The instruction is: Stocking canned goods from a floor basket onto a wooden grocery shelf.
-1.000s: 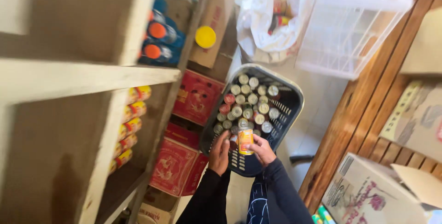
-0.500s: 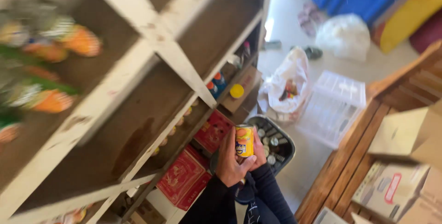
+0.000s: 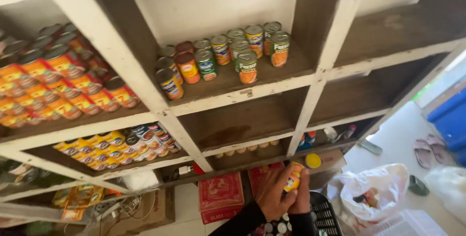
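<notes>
Below shelf edge | hands clasp can (upright) — bay above open

Orange-labelled tins crowd the left shelf; red cartons sit on the floor.

We face a wooden shelf unit with pale front edges and dark brown compartments. Its back wall is off-white. Rows of cans fill the middle top compartment, and more cans crowd the left ones. Below, red boxes sit on the pale floor. Daylight falls from the right, where sandals lie near a blue panel.
</notes>
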